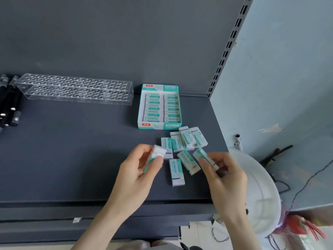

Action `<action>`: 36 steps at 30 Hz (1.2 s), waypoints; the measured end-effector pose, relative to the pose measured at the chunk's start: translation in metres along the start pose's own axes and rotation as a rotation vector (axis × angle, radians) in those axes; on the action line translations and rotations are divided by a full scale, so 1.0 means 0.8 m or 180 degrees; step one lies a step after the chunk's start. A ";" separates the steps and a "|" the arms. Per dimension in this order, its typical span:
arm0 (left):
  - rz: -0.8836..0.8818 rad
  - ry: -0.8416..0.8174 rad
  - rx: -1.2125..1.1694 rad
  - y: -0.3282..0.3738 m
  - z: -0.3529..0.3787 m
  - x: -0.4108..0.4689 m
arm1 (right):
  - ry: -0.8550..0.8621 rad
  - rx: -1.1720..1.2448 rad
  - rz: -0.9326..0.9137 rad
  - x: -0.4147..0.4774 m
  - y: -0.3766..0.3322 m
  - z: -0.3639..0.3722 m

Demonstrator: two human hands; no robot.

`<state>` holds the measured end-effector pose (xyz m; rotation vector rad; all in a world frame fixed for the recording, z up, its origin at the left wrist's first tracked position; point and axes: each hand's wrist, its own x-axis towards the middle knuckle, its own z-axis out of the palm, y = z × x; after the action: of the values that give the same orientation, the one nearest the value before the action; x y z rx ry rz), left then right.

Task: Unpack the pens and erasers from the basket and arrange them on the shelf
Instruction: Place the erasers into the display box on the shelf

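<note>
Erasers (pixel 187 139) lying loose on the grey shelf (pixel 72 150), just in front of the display box (pixel 159 125). Box itself packed with two columns of more. Left hand (pixel 137 170) pinching one sleeved eraser (pixel 156 156), right hand (pixel 225 177) pinching another eraser (pixel 203 156), both front of the box. Clear pen holder (pixel 77 89) left of the box, black pens (pixel 10 105) lying further left, outside it. White basket (pixel 261 186) front-right of the box, contents hard to tell.

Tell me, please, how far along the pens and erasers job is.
Partly done: the display box on the shelf looks full of erasers, and black pens lie at the left. In hand: the left hand holds an eraser, the right hand another eraser. Left: several loose erasers need arranging, and the clear pen holder stands empty.
</note>
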<state>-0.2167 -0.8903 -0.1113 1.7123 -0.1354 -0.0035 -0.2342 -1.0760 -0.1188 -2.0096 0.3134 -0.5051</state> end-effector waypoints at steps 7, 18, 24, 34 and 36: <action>-0.0283 -0.0223 -0.0770 0.021 0.004 0.031 | -0.0825 0.1733 0.0191 0.034 -0.042 0.016; -0.0393 0.0057 -0.0608 0.019 -0.032 0.095 | -0.1169 0.1906 0.0114 0.084 -0.071 0.077; -0.0558 -0.0196 -0.0193 0.021 -0.056 0.148 | -0.1551 0.1333 -0.0019 0.126 -0.073 0.099; -0.0741 0.0933 -0.1280 -0.012 -0.055 0.188 | -0.0916 -0.0245 -0.0436 0.209 -0.063 0.170; -0.0546 0.0977 -0.1224 -0.014 -0.056 0.187 | -0.0938 -0.0566 -0.0587 0.221 -0.062 0.179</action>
<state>-0.0638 -0.8584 -0.1047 1.3170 0.2283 0.0997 -0.0104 -1.0167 -0.0955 -2.2633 -0.0094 -0.2949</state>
